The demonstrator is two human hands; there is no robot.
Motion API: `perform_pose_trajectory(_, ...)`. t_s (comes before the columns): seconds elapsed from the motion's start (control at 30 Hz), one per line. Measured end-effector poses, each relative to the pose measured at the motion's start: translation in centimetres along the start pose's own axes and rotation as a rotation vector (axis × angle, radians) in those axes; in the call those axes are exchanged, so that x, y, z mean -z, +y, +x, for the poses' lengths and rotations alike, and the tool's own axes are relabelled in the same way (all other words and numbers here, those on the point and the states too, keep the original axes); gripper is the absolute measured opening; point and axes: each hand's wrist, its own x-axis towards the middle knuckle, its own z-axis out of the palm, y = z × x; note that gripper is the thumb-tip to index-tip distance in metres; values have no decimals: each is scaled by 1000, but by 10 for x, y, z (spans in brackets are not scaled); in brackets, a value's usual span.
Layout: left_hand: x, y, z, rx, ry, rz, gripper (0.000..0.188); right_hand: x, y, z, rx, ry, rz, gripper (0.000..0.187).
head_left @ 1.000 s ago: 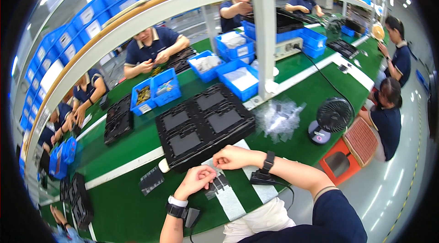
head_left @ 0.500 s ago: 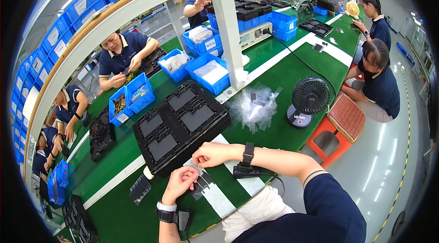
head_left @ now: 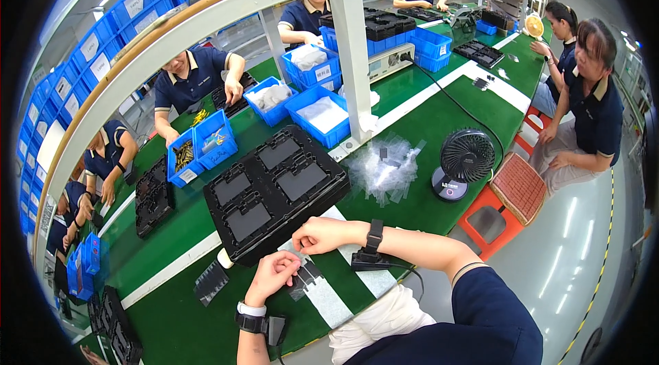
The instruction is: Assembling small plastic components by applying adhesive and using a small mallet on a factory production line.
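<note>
My left hand (head_left: 270,277) is closed, thumb and fingertips pinched together at the edge of a clear film sheet with dark strips (head_left: 306,278). This sheet lies on a white band (head_left: 331,304) of the green table. Just to the right and farther off, my right hand (head_left: 321,235) curls closed near the front corner of a black tray stack (head_left: 287,210). Whatever sits between the fingertips of either hand is too small or hidden to make out. Another dark-striped sheet (head_left: 211,282) lies to the left of my left hand.
A heap of clear film pieces (head_left: 386,167) lies beyond my right hand. A black desk fan (head_left: 463,162) stands right of it. Blue bins (head_left: 321,118) and a white post (head_left: 349,49) are farther back. Co-workers sit around the table; a red stool (head_left: 491,224) is at the right.
The view has shifted slightly; my hands keep nearly the same pose. The co-worker at the right has sat more upright. The one across the table has moved a hand down to the blue bins.
</note>
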Motion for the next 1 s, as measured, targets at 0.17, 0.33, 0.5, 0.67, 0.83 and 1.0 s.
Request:
perform_pose_trajectory(0.17,-1,0,-1,-15,-1,-1,12,0,-2,-1,-24,2,61,16)
perform_pose_trajectory(0.33,-1,-3,1,-33,-25,-21,12,2,3,-3,0,-2,107,18)
perform_pose_trajectory(0.5,2,-4,6,-65,-47,-53,12,6,2,-3,-29,12,109,17)
perform_pose_trajectory(0.67,3,-6,6,-79,-26,-18,13,2,3,-4,-78,119,198,13)
perform_pose_trajectory(0.83,4,-8,11,-99,-54,-28,12,1,0,-7,-117,233,167,14)
perform_pose_trajectory(1.0,2,-7,8,-89,-36,-15,12,-1,-1,-7,-105,253,143,16)
